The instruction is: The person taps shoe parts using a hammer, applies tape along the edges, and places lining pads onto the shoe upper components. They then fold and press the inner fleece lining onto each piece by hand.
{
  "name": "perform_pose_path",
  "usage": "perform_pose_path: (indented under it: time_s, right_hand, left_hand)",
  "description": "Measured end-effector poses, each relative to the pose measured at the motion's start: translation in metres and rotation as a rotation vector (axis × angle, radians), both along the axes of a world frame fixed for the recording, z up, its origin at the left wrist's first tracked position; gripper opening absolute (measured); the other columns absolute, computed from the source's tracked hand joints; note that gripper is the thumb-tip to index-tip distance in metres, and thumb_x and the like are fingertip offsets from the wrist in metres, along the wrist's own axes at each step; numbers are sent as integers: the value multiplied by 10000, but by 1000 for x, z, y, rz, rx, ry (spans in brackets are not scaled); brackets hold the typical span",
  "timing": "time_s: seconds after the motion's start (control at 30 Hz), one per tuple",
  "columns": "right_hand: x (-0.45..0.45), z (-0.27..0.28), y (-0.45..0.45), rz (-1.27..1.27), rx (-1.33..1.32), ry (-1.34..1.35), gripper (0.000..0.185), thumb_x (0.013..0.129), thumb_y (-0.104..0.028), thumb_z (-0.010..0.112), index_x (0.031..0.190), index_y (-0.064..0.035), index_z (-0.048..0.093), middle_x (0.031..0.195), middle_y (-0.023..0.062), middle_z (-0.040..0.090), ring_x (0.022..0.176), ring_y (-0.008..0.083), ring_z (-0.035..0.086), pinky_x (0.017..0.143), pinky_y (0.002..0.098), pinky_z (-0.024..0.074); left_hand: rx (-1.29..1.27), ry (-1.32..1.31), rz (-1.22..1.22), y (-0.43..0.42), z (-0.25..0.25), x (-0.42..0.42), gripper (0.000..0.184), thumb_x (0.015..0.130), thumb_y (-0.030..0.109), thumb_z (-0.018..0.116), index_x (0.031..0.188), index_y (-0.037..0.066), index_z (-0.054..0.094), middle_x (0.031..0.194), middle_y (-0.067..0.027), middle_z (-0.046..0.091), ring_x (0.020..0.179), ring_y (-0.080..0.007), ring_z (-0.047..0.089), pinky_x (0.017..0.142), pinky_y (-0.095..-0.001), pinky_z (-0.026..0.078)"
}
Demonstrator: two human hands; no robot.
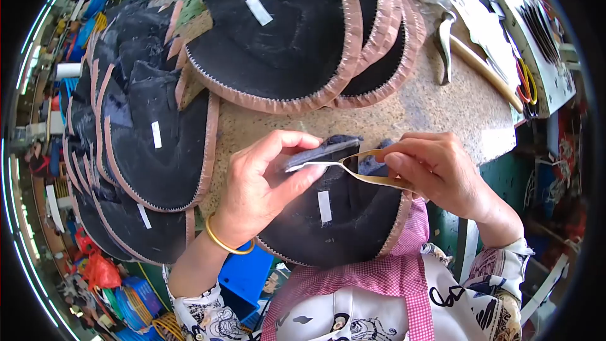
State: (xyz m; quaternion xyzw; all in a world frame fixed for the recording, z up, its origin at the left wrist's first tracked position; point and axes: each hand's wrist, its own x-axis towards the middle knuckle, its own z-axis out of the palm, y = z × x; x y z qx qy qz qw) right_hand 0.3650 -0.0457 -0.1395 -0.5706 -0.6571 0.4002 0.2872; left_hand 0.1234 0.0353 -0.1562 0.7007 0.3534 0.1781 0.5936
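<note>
Black panel with a stitched tan edge [360, 222] rests between and just below a worker's two hands, its near end close against a pink checked apron [379, 279], a position that likely leaves its upper end within easy reach. The left hand [259, 180] is drawn into a pinch, thumb against bent fingers, on a gray folded flap [331, 148] and the pale end of a narrow tan strip [382, 181], apparently to keep the two together. The right hand [435, 167], fingertips tightly gathered, grips the strip farther along; it bows across the gap between the hands, which suggests slack rather than tension. Similar panels overlap left of the left hand [158, 170] and beyond both hands [271, 44], seemingly stacked for quick access. Past the right hand, a hammer [483, 70] lies on the speckled desk [252, 129], out of the way.
</note>
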Motion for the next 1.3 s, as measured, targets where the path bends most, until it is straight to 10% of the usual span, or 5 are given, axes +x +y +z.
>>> perform_pose_path:
  time_s: [0.43, 0.7, 1.07, 1.17, 1.3]
  right_hand:
    - [24, -24, -14, -243, -53, 32, 174, 915, -76, 530, 956, 43, 650, 803, 118, 625, 602, 152, 624, 521, 256, 493]
    - [-21, -17, 5, -116, 484, -365, 198, 675, -140, 752, 803, -90, 609, 1030, 51, 577, 731, 192, 559, 566, 298, 476]
    - [42, 13, 3, -424, 259, 658, 186, 803, -49, 555, 632, -27, 485, 1192, 237, 547, 700, 146, 639, 666, 268, 536]
    - [81, -1, -11, -389, 55, 1180, 256, 885, -158, 549, 668, -43, 476, 872, 187, 630, 418, 112, 533, 349, 202, 406]
    - [76, 6, -24, -659, -158, 772, 305, 979, -256, 441, 798, -34, 543, 493, 18, 483, 293, 58, 347, 276, 185, 268]
  left_hand:
    - [539, 93, -92, 8, 8, 34, 206, 738, 29, 727, 933, -18, 681, 759, -74, 581, 668, -134, 587, 592, -242, 460]
    - [644, 92, -18, -3, 13, 37, 156, 724, 5, 700, 871, -16, 651, 758, -81, 571, 638, -186, 598, 560, -283, 469]
    - [1282, 867, 369, 57, 105, -76, 293, 751, 40, 660, 1044, 50, 657, 957, -87, 595, 881, -248, 567, 779, -334, 448]
    - [1128, 552, 406, 116, 96, -93, 238, 860, 99, 588, 1082, 33, 642, 957, -104, 614, 853, -251, 591, 777, -327, 456]
    - [1152, 360, 368, 193, 35, -41, 349, 894, 270, 570, 1109, -2, 614, 1051, -200, 619, 967, -299, 608, 846, -360, 462]
